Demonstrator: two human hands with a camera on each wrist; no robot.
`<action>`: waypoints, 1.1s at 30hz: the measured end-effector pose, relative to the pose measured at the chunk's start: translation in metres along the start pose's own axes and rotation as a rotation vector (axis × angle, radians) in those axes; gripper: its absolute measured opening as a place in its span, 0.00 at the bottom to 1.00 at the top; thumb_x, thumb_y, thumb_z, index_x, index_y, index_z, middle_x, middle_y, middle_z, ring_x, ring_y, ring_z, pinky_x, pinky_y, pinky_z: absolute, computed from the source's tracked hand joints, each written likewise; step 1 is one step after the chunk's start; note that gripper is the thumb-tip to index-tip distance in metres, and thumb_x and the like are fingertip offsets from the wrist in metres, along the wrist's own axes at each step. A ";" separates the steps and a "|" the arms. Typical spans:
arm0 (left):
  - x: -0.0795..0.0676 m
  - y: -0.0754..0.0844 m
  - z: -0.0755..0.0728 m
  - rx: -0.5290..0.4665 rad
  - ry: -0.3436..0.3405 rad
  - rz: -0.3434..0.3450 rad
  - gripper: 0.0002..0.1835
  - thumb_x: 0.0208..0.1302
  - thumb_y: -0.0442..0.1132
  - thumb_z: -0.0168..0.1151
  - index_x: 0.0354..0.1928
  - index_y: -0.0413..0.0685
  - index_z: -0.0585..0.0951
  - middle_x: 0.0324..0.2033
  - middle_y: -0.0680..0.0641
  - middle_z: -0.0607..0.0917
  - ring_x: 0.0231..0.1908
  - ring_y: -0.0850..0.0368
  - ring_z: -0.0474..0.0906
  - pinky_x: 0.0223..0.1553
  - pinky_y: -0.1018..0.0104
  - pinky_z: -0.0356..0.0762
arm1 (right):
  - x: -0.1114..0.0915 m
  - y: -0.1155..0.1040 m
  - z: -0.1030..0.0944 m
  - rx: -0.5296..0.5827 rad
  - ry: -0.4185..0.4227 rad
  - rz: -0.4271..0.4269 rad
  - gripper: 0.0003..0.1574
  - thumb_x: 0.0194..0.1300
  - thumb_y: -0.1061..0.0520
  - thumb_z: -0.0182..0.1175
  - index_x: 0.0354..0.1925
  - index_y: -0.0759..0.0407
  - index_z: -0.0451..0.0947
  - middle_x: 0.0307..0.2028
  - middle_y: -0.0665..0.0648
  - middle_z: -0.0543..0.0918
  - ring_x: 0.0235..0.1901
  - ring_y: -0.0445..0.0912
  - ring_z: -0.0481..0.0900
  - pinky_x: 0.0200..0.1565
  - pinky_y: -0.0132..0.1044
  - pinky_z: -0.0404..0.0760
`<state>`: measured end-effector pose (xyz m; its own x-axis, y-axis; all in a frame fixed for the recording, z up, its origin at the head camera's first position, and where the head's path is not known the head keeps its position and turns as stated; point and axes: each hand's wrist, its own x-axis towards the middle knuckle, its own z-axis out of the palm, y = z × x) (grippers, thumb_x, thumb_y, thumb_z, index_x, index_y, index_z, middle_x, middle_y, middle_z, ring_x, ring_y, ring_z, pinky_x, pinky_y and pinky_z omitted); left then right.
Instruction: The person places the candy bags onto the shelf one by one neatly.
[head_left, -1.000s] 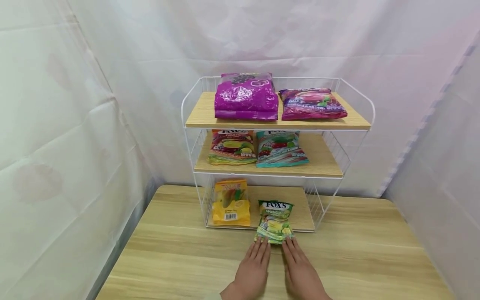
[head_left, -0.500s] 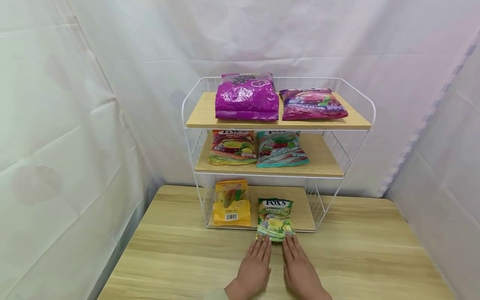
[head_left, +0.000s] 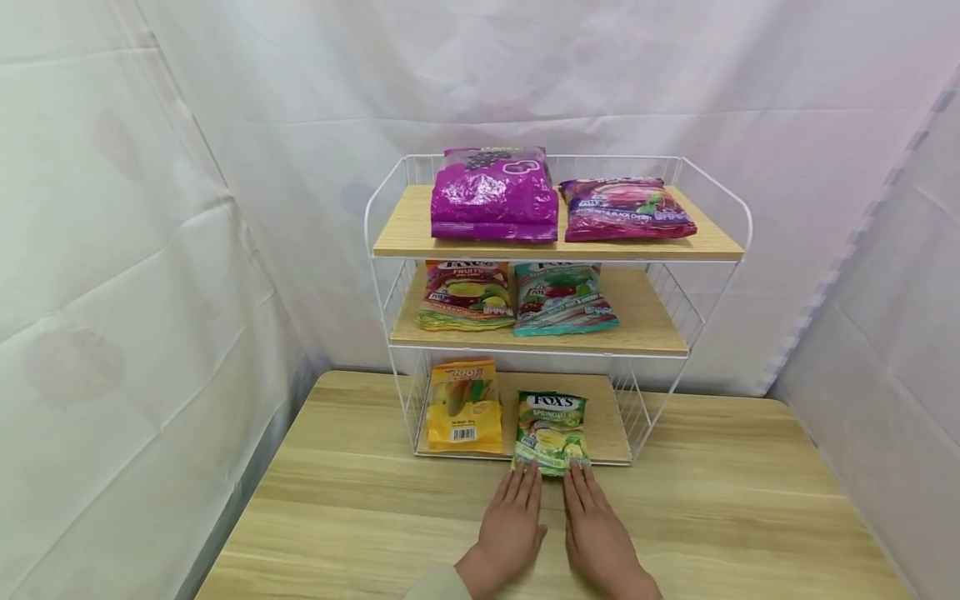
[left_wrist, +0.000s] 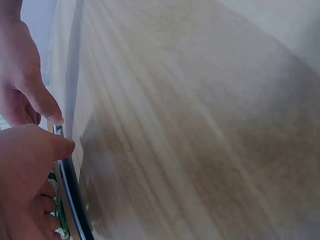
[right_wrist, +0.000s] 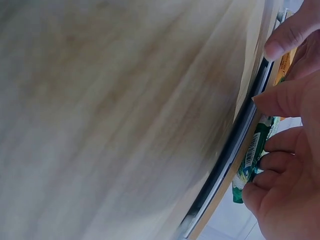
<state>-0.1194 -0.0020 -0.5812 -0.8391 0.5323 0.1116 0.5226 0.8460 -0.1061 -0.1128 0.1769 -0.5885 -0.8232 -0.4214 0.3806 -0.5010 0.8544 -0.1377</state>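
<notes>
A green Fox's Spring Tea candy bag (head_left: 552, 425) lies partly on the bottom shelf (head_left: 607, 433), its near end overhanging the front edge. My left hand (head_left: 510, 525) touches the bag's near left corner with straight fingertips. At the near right corner, the straight fingers of my right hand (head_left: 600, 529) press it likewise. Beside the bag on the left sits a yellow mango candy bag (head_left: 464, 408). From the right wrist, the green bag (right_wrist: 254, 150) shows beyond my right hand (right_wrist: 290, 175); in the left wrist view my left hand (left_wrist: 25, 175) mostly hides it.
The white wire rack (head_left: 693, 333) has three wooden shelves. On the middle one are a red-orange Fruits bag (head_left: 467, 296) and a teal bag (head_left: 564, 300). Up top lie a large purple bag (head_left: 495, 196) and a berry bag (head_left: 627, 210). The wooden table (head_left: 360, 517) extends around.
Both hands have slid forward a little, and the green candy bag has moved farther back onto the bottom shelf. The other bags stay put.
</notes>
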 end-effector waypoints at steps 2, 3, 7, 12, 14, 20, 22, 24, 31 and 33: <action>0.002 0.000 0.000 -0.007 -0.001 -0.009 0.40 0.68 0.59 0.52 0.71 0.39 0.59 0.72 0.40 0.54 0.71 0.45 0.49 0.69 0.55 0.53 | 0.002 0.001 0.000 0.003 0.006 -0.005 0.37 0.57 0.62 0.61 0.62 0.77 0.65 0.65 0.73 0.64 0.66 0.65 0.59 0.61 0.55 0.67; 0.003 0.000 0.000 -0.011 -0.001 -0.013 0.40 0.67 0.60 0.52 0.71 0.39 0.59 0.72 0.40 0.54 0.71 0.45 0.49 0.69 0.55 0.53 | 0.003 0.002 0.000 0.003 0.011 -0.006 0.37 0.57 0.62 0.61 0.61 0.77 0.66 0.65 0.73 0.64 0.65 0.65 0.59 0.61 0.55 0.67; 0.007 0.000 0.001 -0.019 0.011 -0.025 0.41 0.66 0.60 0.53 0.71 0.38 0.60 0.72 0.40 0.55 0.71 0.45 0.50 0.69 0.55 0.53 | 0.007 0.003 0.000 0.009 0.010 0.005 0.35 0.57 0.63 0.60 0.61 0.78 0.66 0.64 0.73 0.64 0.65 0.65 0.60 0.62 0.54 0.66; 0.011 -0.001 0.004 -0.002 0.021 -0.038 0.42 0.65 0.60 0.55 0.71 0.38 0.60 0.72 0.40 0.56 0.70 0.45 0.51 0.68 0.55 0.54 | 0.010 0.006 0.003 0.004 -0.016 0.018 0.36 0.57 0.62 0.60 0.62 0.78 0.65 0.65 0.73 0.63 0.66 0.64 0.59 0.63 0.53 0.65; 0.013 -0.001 0.006 0.007 0.028 -0.042 0.42 0.65 0.60 0.55 0.71 0.38 0.60 0.72 0.41 0.56 0.70 0.45 0.51 0.68 0.55 0.55 | 0.011 0.007 0.004 0.003 -0.020 0.017 0.37 0.56 0.62 0.60 0.62 0.78 0.65 0.65 0.73 0.63 0.66 0.65 0.59 0.63 0.54 0.65; 0.017 -0.002 0.010 0.017 0.041 -0.050 0.42 0.64 0.61 0.56 0.70 0.39 0.61 0.71 0.41 0.57 0.70 0.44 0.51 0.68 0.55 0.55 | 0.015 0.011 0.007 0.014 0.004 0.015 0.36 0.55 0.63 0.60 0.61 0.78 0.66 0.64 0.74 0.64 0.64 0.66 0.61 0.61 0.55 0.67; 0.018 -0.002 0.010 0.020 0.044 -0.052 0.43 0.64 0.61 0.57 0.70 0.39 0.61 0.71 0.41 0.57 0.70 0.44 0.51 0.68 0.55 0.55 | 0.015 0.011 0.007 0.007 0.007 0.014 0.37 0.55 0.63 0.61 0.61 0.78 0.66 0.64 0.74 0.64 0.64 0.66 0.61 0.61 0.55 0.67; 0.019 -0.001 0.010 0.021 0.045 -0.056 0.43 0.63 0.60 0.57 0.71 0.39 0.61 0.71 0.41 0.57 0.70 0.44 0.51 0.68 0.56 0.56 | 0.016 0.011 0.008 0.000 0.009 0.015 0.37 0.55 0.63 0.62 0.61 0.78 0.66 0.64 0.74 0.64 0.64 0.66 0.61 0.61 0.54 0.67; 0.016 0.001 0.008 0.004 0.027 -0.072 0.43 0.63 0.59 0.58 0.70 0.38 0.62 0.71 0.40 0.58 0.70 0.45 0.52 0.68 0.55 0.56 | 0.015 0.006 0.009 -0.014 -0.008 0.009 0.39 0.52 0.63 0.60 0.61 0.78 0.65 0.64 0.74 0.65 0.64 0.66 0.62 0.61 0.54 0.67; 0.015 0.001 0.007 0.015 0.021 -0.072 0.43 0.62 0.59 0.59 0.70 0.38 0.62 0.70 0.40 0.59 0.70 0.45 0.53 0.68 0.56 0.56 | 0.015 0.003 0.008 -0.014 -0.017 0.012 0.39 0.52 0.63 0.60 0.61 0.78 0.65 0.64 0.74 0.65 0.64 0.66 0.62 0.61 0.54 0.67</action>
<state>-0.1322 0.0069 -0.5862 -0.8712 0.4705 0.1403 0.4583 0.8818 -0.1115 -0.1289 0.1710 -0.5904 -0.8334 -0.4162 0.3635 -0.4876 0.8635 -0.1292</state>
